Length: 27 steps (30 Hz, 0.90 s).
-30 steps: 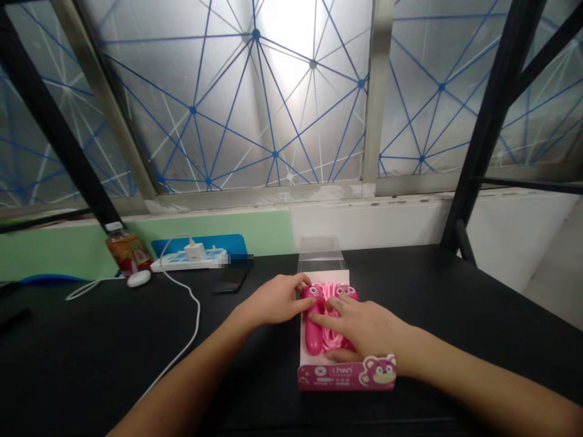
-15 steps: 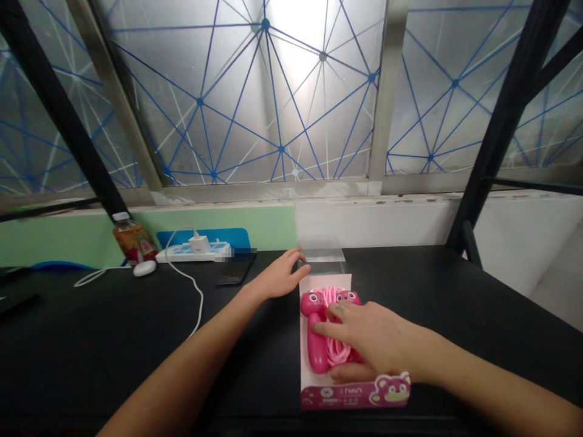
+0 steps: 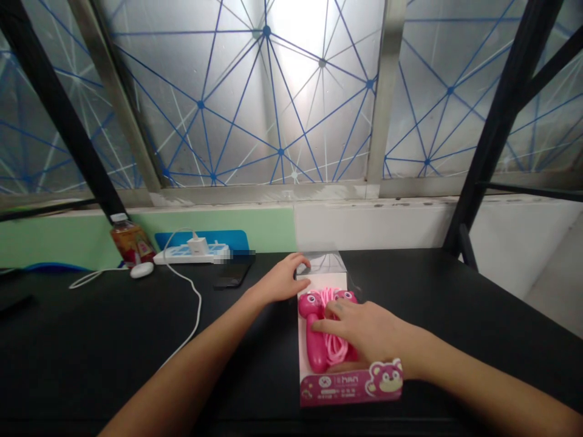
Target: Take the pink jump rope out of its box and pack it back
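A pink jump rope with bear-head handles and a coiled cord lies in a card tray with a bear printed on its front. My right hand rests across the coil and right handle, its fingers on them and its thumb low by the tray's front; the right handle is mostly covered. At the tray's far end, my left hand curls its fingers and thumb on the left edge of a clear plastic cover. The cover meets the tray's far end.
Behind my left forearm lie a dark phone, a white power strip with a plugged-in charger, and a white cable. A drink bottle and a small white case stand farther left. The black table ends at a wall below the window.
The clear cover has come toward me and tilted lower, now at the tray's far end. My left hand moved slightly with it. My right hand has stayed on the jump rope.
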Each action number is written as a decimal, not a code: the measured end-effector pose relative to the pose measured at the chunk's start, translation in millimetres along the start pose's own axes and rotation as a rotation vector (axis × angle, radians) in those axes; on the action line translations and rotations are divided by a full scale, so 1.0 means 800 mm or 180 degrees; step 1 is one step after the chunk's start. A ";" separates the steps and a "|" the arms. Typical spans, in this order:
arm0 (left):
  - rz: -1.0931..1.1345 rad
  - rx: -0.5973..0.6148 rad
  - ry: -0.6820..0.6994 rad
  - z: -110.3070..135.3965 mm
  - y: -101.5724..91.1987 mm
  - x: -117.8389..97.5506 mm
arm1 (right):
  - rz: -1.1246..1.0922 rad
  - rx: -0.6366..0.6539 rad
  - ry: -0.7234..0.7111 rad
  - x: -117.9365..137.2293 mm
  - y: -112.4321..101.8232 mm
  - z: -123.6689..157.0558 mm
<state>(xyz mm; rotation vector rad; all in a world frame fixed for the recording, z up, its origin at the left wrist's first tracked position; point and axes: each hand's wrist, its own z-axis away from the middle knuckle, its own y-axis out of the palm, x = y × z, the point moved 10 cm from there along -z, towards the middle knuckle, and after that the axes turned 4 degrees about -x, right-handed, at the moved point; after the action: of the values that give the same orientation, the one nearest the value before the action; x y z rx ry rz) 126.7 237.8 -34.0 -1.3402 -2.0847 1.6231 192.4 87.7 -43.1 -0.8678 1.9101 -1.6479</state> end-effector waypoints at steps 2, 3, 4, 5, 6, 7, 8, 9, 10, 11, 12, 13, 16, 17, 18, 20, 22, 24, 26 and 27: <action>0.0001 0.0023 -0.0046 -0.001 0.001 0.003 | 0.0067 -0.0024 0.0026 0.001 0.004 -0.002; 0.0000 0.0025 -0.0059 -0.002 0.000 0.004 | 0.0074 -0.0061 0.0044 0.001 0.005 -0.003; 0.0007 0.0028 -0.0066 -0.002 0.000 0.004 | 0.0070 -0.0109 0.0071 0.000 0.007 -0.004; 0.0018 0.0030 -0.0063 -0.001 -0.001 0.004 | 0.0067 -0.0158 0.0118 -0.003 0.008 -0.006; 0.0035 0.0036 -0.0050 0.000 -0.002 0.004 | 0.0074 -0.0193 0.0176 -0.007 0.010 -0.007; 0.0055 0.0048 -0.0030 0.001 -0.003 0.003 | 0.0091 -0.0217 0.0237 -0.012 0.011 -0.008; 0.0073 0.0061 -0.0009 0.002 -0.005 0.002 | 0.0113 -0.0233 0.0287 -0.018 0.013 -0.009; 0.0083 0.0077 0.0009 0.004 -0.006 0.001 | 0.0131 -0.0261 0.0328 -0.024 0.013 -0.009; 0.0078 0.0096 0.0021 0.006 -0.006 0.001 | 0.0137 -0.0307 0.0355 -0.029 0.012 -0.009; 0.0054 0.0111 0.0022 0.008 -0.007 0.001 | 0.0131 -0.0361 0.0358 -0.033 0.010 -0.008; 0.0018 0.0117 0.0015 0.009 -0.008 0.001 | 0.0117 -0.0408 0.0341 -0.036 0.007 -0.008; -0.0023 0.0112 0.0003 0.011 -0.009 0.002 | 0.0104 -0.0442 0.0314 -0.038 0.005 -0.008; -0.0090 0.0065 -0.0020 0.013 -0.012 0.000 | 0.0136 -0.0376 0.0154 -0.032 0.005 -0.008; -0.0089 0.0037 -0.0015 0.013 -0.012 -0.002 | 0.0186 -0.0327 0.0088 -0.026 0.006 -0.008; -0.0091 -0.0005 -0.0006 0.014 -0.012 -0.005 | 0.0240 -0.0284 0.0027 -0.020 0.008 -0.009; -0.0134 -0.0139 0.0014 0.016 -0.014 -0.013 | 0.0323 -0.0266 -0.0044 -0.008 0.010 -0.009; -0.0224 -0.0276 0.0028 0.018 -0.014 -0.020 | 0.0359 -0.0314 -0.0012 -0.001 0.010 -0.011; -0.0326 -0.0311 0.0017 0.019 -0.012 -0.024 | 0.0401 -0.0329 0.0088 0.001 0.010 -0.013; -0.0370 -0.0247 0.0011 0.020 -0.010 -0.023 | 0.0475 -0.0296 0.0147 0.000 0.011 -0.015; -0.0359 -0.0189 0.0020 0.020 -0.009 -0.023 | 0.0505 -0.0294 0.0162 -0.001 0.011 -0.016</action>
<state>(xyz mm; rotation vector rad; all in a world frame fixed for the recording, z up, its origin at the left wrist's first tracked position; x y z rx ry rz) 123.6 213.5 -27.3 -1.2192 -2.1785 1.5212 182.3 97.5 -49.8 -0.6952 2.0473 -1.5120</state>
